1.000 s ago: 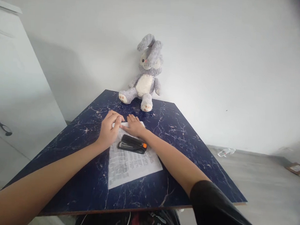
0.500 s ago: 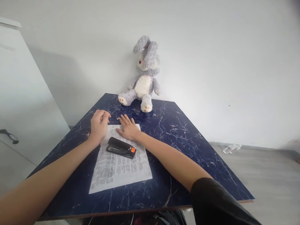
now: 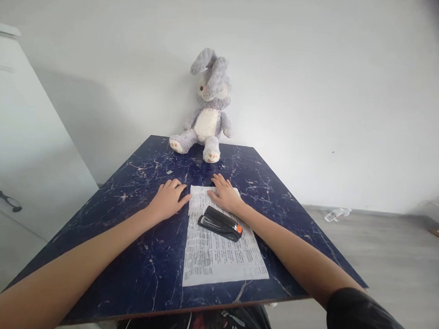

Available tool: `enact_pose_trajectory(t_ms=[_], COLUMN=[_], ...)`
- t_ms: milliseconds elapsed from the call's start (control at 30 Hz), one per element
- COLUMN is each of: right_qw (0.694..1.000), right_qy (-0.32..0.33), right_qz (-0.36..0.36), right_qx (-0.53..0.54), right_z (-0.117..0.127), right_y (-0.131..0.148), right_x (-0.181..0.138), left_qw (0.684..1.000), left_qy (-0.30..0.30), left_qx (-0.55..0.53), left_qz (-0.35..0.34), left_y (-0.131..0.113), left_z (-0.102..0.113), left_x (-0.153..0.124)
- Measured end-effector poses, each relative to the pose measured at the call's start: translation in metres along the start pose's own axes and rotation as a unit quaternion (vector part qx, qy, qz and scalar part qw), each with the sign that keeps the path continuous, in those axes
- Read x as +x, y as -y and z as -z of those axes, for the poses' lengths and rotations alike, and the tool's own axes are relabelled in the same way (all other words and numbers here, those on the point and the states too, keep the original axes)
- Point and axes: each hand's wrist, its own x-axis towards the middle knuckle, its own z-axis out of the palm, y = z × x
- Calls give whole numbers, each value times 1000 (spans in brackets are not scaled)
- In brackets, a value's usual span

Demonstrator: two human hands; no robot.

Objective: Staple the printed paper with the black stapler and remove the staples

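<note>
A sheet of printed paper (image 3: 218,261) lies flat on the table, dense with dark text. On top of it rests a black stapler (image 3: 220,223) with an orange patch at its right end. My right hand (image 3: 225,196) lies flat over the sheet's upper right part, fingers apart, just behind the stapler. At the sheet's upper left edge is my left hand (image 3: 168,200), palm down and holding nothing, its thumb reaching the paper's edge. Neither hand grips the stapler.
A grey plush rabbit (image 3: 209,110) sits at the back of the blue marbled table (image 3: 128,257), against the wall. A small pale scrap (image 3: 169,172) lies beyond my left hand. To the left stands a white cabinet (image 3: 31,141). Clear plastic (image 3: 337,214) lies on the floor at right.
The paper and stapler have shifted right across the table, with my right hand on the sheet. My left hand has moved right and down, and its curled fingers have opened out.
</note>
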Motion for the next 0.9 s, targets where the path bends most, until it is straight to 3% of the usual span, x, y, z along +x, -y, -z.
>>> enact_pose_trajectory(t_ms=[67,133,267,367,433,533,600,667,733,900], right_qw=[997,994,977,975,973,954,936,923,933,986], right_qy=[-71,-75,108,132,145,143,71,-11,-40,48], right_qz=[2,9,119,149,121,3,-74,-104,-122,-101], right_qx=[37,85,141,103,134,265,336,369,337,127], right_z=[11,29,60,68,74,92,108,121,129,129], right_y=[13,28,57,63,53,21,-6,-31,-49,-59], right_x=[-1,-10,-47,-68,-73,-71,-68,-67,-66,-65], left_qw=[999,998,999,999,999,998,993,983,964,894], left_qy=[24,43,36,29,34,25,21,16,7,-7], left_qx=[39,39,30,23,2,-55,-115,-182,-260,-441], left_qz=[-11,-20,12,36,32,21,21,31,49,75], left_y=[-3,-6,-18,-27,-29,-29,-27,-23,-18,-4], left_z=[-2,-1,-2,-4,-5,-3,0,1,2,4], left_x=[0,-1,-2,-3,-3,-4,-4,-3,-1,1])
